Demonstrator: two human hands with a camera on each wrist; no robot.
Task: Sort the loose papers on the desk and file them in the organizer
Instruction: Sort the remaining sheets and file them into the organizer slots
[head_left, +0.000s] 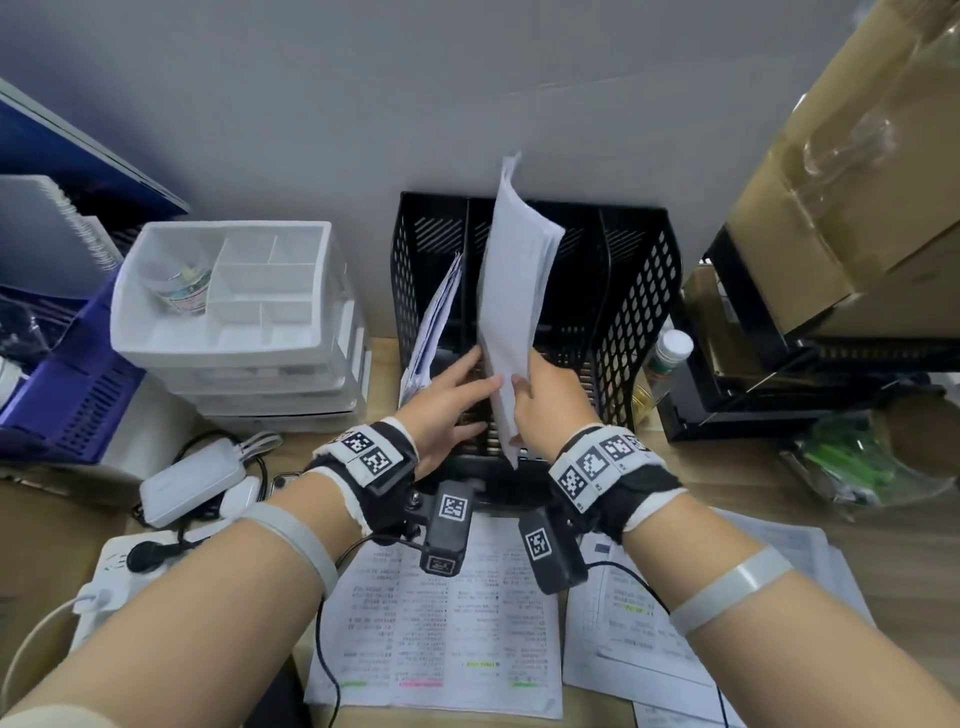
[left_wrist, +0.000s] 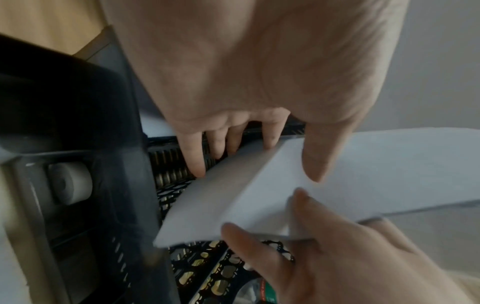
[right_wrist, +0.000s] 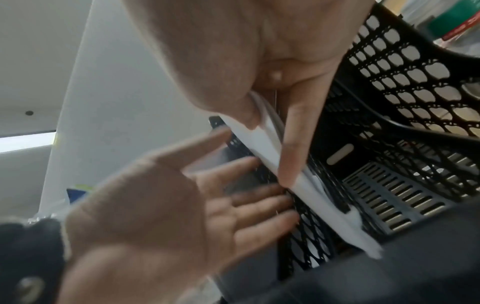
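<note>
1. Head view: the right hand (head_left: 545, 395) pinches the lower edge of a sheaf of papers (head_left: 511, 291), held on edge over the middle slot of the black organizer (head_left: 639, 312). The left hand (head_left: 452, 400), fingers straight, touches the sheaf's left face. More printed sheets (head_left: 457, 613) lie on the desk; a filed batch (head_left: 439, 312) stands in the left slot.
2. Left wrist view: fingers (left_wrist: 192, 156) extended against the sheaf, not clamped.
3. Right wrist view: thumb and forefinger (right_wrist: 293, 144) clamp the sheaf's edge.
4. Judgement: light, limp, prone to fanning; hold near the bottom edge and support the face.
</note>
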